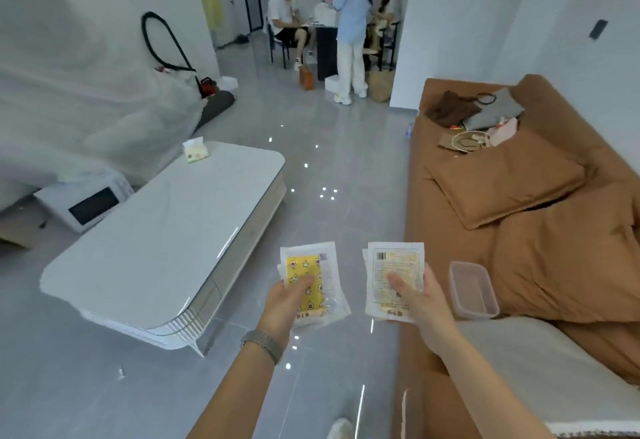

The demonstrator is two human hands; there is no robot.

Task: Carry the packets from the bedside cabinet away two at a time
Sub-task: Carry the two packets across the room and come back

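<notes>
A white counter (162,230) stands at my left. My left hand (284,303) pinches a yellow-patterned packet (310,282), thumb on top, fingers underneath. My right hand (420,300) grips a white packet (393,265) likewise, both above the floor (329,168), beside the brown bed (519,196).
</notes>
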